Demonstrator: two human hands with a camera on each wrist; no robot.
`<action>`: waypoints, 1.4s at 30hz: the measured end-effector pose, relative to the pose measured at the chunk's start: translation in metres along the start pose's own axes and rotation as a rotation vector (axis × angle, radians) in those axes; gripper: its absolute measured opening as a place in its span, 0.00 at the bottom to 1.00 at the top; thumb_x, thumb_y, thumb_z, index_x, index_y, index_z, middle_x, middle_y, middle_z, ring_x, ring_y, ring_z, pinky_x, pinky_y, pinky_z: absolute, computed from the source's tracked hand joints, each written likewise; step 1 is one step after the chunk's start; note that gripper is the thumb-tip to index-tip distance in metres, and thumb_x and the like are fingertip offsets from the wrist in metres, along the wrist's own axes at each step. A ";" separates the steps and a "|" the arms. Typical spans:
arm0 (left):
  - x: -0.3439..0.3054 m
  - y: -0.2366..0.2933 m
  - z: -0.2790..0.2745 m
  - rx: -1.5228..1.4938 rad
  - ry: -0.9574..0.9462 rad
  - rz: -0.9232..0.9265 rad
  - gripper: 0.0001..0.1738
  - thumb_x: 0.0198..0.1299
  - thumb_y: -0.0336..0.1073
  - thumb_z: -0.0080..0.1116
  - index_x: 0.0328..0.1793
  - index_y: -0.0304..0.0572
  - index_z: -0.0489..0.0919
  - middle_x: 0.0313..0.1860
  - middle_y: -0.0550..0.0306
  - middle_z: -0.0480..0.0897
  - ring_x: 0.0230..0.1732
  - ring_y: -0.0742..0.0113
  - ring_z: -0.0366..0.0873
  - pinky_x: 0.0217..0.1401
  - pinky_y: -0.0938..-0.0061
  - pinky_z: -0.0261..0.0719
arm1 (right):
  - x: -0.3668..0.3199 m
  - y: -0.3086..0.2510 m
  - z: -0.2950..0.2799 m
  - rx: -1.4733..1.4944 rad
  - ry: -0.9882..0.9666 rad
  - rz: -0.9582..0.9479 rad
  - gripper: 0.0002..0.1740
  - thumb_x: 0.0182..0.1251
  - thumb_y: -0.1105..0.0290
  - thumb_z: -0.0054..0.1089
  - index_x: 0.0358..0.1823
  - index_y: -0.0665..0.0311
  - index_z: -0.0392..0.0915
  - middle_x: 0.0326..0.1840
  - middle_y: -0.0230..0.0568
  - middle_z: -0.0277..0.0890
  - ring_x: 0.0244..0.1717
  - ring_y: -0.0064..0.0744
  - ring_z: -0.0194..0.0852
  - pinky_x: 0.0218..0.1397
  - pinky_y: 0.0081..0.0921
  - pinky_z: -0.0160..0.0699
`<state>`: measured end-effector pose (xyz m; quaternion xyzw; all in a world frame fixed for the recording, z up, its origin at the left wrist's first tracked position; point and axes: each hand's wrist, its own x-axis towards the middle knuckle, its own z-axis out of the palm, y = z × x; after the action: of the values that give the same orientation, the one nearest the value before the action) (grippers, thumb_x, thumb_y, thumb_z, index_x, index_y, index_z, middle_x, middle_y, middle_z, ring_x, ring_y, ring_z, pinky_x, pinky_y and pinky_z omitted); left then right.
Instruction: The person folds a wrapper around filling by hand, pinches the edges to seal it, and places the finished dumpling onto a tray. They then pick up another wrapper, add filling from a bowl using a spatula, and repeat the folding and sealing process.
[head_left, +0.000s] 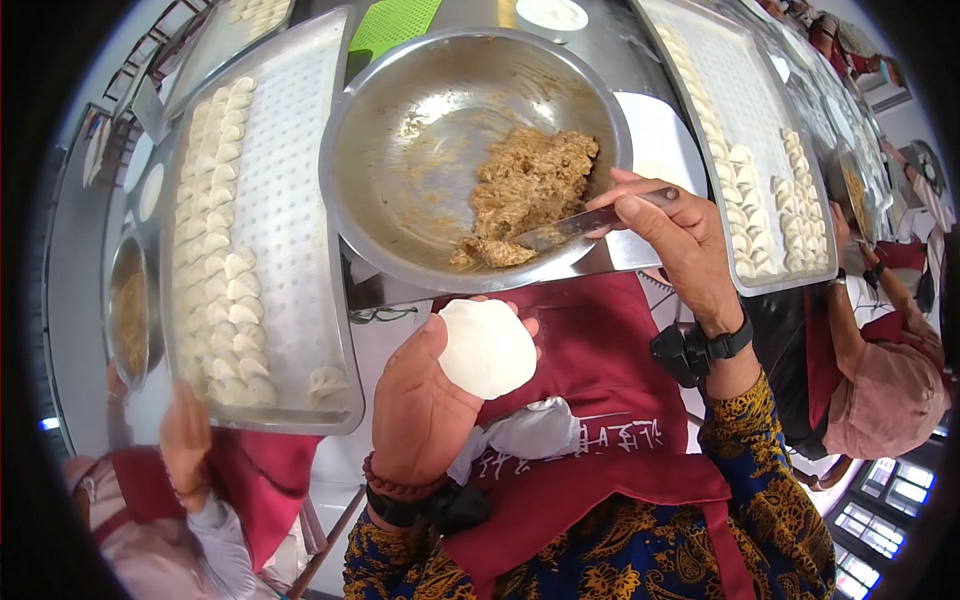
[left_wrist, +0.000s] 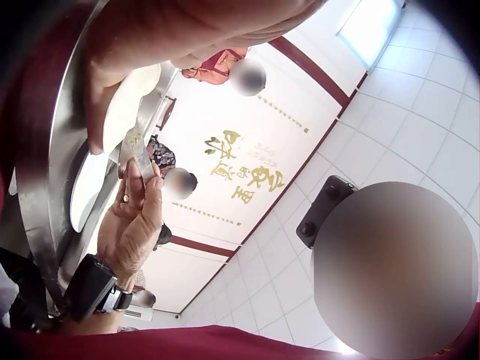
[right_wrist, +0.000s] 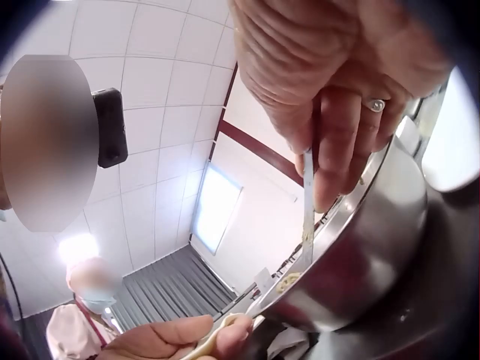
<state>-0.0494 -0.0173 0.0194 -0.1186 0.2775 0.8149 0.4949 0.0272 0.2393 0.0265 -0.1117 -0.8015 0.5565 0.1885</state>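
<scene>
A round white dumpling wrapper (head_left: 487, 348) lies across the fingers of my left hand (head_left: 425, 400), palm up, in front of the apron. The thumb is at one edge and fingertips curl up at the far edge. My right hand (head_left: 672, 235) grips a flat metal spatula (head_left: 570, 228) over the near right rim of a big steel bowl (head_left: 400, 130). The blade's tip meets a small lump of brown filling (head_left: 497, 253) inside the bowl, beside the larger mound. In the right wrist view, thumb and fingers pinch the spatula (right_wrist: 308, 202) above the bowl's rim.
On the left stands a tray (head_left: 290, 180) with rows of folded dumplings (head_left: 215, 240); another tray (head_left: 745, 90) of dumplings is at right. A green perforated mat (head_left: 395, 22) and white bowl (head_left: 552, 14) lie behind the bowl. Other people work on both sides.
</scene>
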 end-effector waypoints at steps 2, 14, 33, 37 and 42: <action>-0.003 0.003 -0.003 0.001 -0.034 -0.006 0.25 0.77 0.42 0.34 0.67 0.24 0.64 0.66 0.33 0.70 0.71 0.34 0.66 0.74 0.43 0.63 | -0.003 -0.006 0.003 0.027 0.033 0.039 0.13 0.73 0.65 0.55 0.43 0.65 0.87 0.41 0.39 0.87 0.41 0.26 0.84 0.68 0.34 0.69; -0.007 0.012 0.014 0.129 -0.157 0.158 0.30 0.78 0.49 0.36 0.69 0.25 0.62 0.67 0.32 0.70 0.71 0.33 0.66 0.73 0.44 0.65 | -0.024 -0.035 0.030 0.442 0.238 0.169 0.16 0.74 0.68 0.52 0.54 0.72 0.79 0.47 0.44 0.85 0.46 0.34 0.85 0.59 0.31 0.78; -0.020 0.015 0.027 -0.140 -0.061 0.161 0.37 0.78 0.52 0.29 0.71 0.16 0.56 0.72 0.22 0.62 0.75 0.32 0.59 0.80 0.46 0.51 | -0.072 -0.055 0.024 -0.493 -0.198 -0.669 0.08 0.64 0.62 0.66 0.41 0.55 0.85 0.51 0.37 0.84 0.61 0.42 0.80 0.63 0.42 0.74; -0.021 0.017 0.022 0.085 -0.145 0.246 0.33 0.76 0.48 0.41 0.68 0.16 0.60 0.63 0.31 0.75 0.72 0.47 0.67 0.75 0.57 0.66 | -0.078 -0.056 0.013 -0.263 -0.156 -0.505 0.08 0.63 0.61 0.66 0.37 0.56 0.86 0.52 0.37 0.84 0.62 0.44 0.79 0.63 0.44 0.73; -0.023 0.013 0.033 0.101 -0.050 0.209 0.25 0.70 0.48 0.53 0.58 0.28 0.72 0.54 0.46 0.80 0.59 0.58 0.74 0.63 0.63 0.70 | -0.066 -0.054 0.033 -0.391 -0.148 -0.664 0.07 0.60 0.63 0.69 0.38 0.54 0.86 0.51 0.35 0.84 0.62 0.42 0.79 0.63 0.41 0.74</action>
<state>-0.0475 -0.0205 0.0612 -0.0435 0.3167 0.8497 0.4193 0.0741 0.1660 0.0553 0.1604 -0.8964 0.3085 0.2750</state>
